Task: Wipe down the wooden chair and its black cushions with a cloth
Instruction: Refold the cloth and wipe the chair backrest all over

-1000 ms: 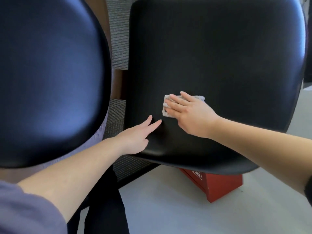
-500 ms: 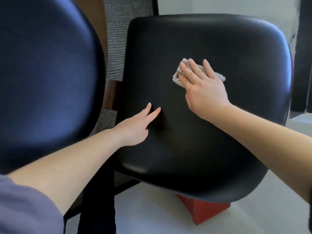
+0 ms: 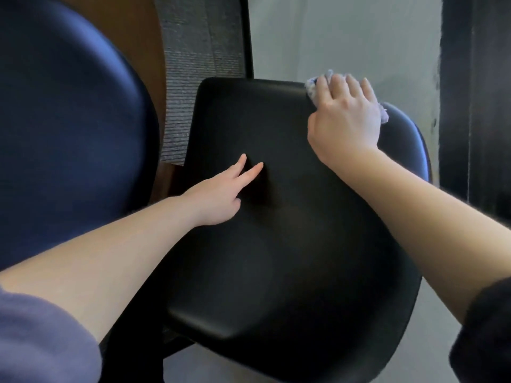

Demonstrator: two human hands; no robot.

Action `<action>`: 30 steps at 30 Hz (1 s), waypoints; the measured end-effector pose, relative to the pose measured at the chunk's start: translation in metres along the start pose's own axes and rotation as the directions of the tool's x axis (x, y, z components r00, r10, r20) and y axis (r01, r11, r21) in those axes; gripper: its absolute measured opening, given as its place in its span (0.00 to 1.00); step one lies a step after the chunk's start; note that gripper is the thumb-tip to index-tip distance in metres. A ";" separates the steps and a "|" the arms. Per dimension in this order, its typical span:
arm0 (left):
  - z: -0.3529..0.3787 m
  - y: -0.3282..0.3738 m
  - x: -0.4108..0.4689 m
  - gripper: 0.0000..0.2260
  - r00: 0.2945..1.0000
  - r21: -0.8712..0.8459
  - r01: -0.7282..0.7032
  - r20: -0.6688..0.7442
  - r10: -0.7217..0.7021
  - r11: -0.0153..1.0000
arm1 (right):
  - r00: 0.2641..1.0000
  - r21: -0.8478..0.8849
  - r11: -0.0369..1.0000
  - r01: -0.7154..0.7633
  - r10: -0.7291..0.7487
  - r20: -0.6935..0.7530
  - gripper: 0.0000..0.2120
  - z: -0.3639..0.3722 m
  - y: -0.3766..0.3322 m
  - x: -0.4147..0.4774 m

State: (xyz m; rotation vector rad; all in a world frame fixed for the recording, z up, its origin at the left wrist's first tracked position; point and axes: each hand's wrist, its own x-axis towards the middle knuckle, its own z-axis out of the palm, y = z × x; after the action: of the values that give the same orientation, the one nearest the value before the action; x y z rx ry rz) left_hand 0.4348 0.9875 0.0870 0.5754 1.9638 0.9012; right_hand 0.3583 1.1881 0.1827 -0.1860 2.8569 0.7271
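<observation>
A black cushion [image 3: 276, 244] fills the middle of the view, tilted up towards me. My right hand [image 3: 345, 120] presses a small grey-white cloth [image 3: 312, 87] against the cushion's far top edge, right of centre. The fingers lie over the cloth, and only its corners show on either side of the hand. My left hand [image 3: 221, 194] rests flat on the cushion's left middle with its fingers straight. A second black cushion [image 3: 69, 134] with a bluish sheen stands close at the left. A strip of the chair's brown wood [image 3: 138, 37] shows behind it.
A grey ribbed panel [image 3: 199, 78] and a thin black post stand behind the cushions. A pale wall [image 3: 345, 37] lies beyond, with a dark vertical surface [image 3: 475, 106] at the right. Light floor [image 3: 437, 313] shows at the lower right.
My right hand has slid the cloth from the cushion's middle up to its far top edge. The view has tilted upward. My left hand has stayed in place on the cushion.
</observation>
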 end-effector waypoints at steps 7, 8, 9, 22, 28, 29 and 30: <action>-0.005 -0.026 0.018 0.38 1.000 -0.013 0.010 -0.022 -0.010 1.000 | 0.995 0.011 0.997 0.079 -0.080 0.067 0.16 0.010 -0.025 0.053; -0.004 -0.029 0.019 0.38 1.000 -0.015 0.023 -0.015 -0.023 1.000 | 0.993 0.004 0.996 0.090 -0.090 0.077 0.15 0.013 -0.029 0.060; -0.004 -0.031 0.019 0.38 0.999 -0.019 0.038 -0.005 -0.038 0.999 | 0.991 -0.002 0.995 0.097 -0.097 0.087 0.15 0.015 -0.034 0.066; 0.016 -0.050 0.008 0.39 0.992 -0.058 0.126 0.036 -0.124 0.990 | 0.901 0.025 0.909 0.416 -0.415 0.129 0.25 0.031 -0.047 0.075; 0.037 -0.063 -0.004 0.38 0.987 -0.133 0.157 0.037 -0.153 0.979 | 0.750 -0.076 0.764 0.640 -0.601 0.276 0.28 0.051 -0.078 0.036; 0.042 -0.067 -0.008 0.38 0.987 -0.146 0.161 0.043 -0.157 0.976 | 0.724 -0.055 0.743 0.667 -0.629 0.283 0.28 0.051 -0.078 0.028; 0.048 -0.071 -0.012 0.38 0.985 -0.153 0.169 0.050 -0.164 0.974 | 0.737 -0.062 0.752 0.657 -0.622 0.264 0.29 0.049 -0.076 0.027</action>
State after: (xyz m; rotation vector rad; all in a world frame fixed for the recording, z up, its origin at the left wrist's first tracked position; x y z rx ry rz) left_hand 0.4786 0.9524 0.0217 0.3290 1.8567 0.9227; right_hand 0.3516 1.1432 0.1000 -0.9905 2.2656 0.7393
